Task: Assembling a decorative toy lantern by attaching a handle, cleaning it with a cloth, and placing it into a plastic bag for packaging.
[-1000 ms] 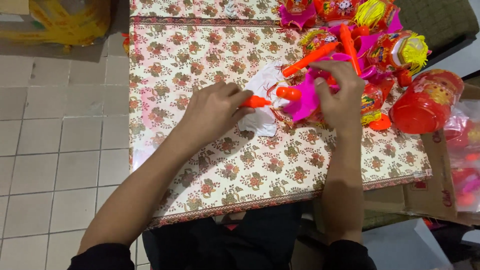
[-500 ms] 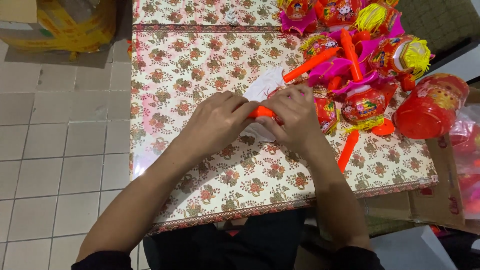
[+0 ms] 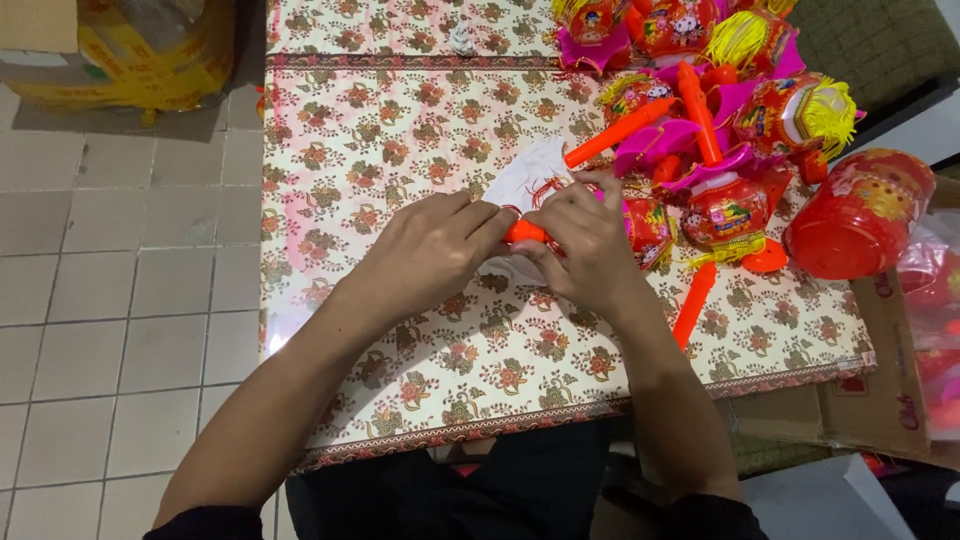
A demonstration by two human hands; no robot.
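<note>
Hands meet mid-table: left hand and right hand, fingers closed together on one orange stick, held above white printed sheet. Floral tablecloth beneath. Beyond, right: heaped toy lanterns; red lantern at edge.

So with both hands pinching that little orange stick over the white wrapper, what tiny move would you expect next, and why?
Probably sliding the orange stick clear of the white wrapper. The left hand and the right hand both grip it, only a short piece shows between them, and the wrapper lies bunched under the fingers.
</note>
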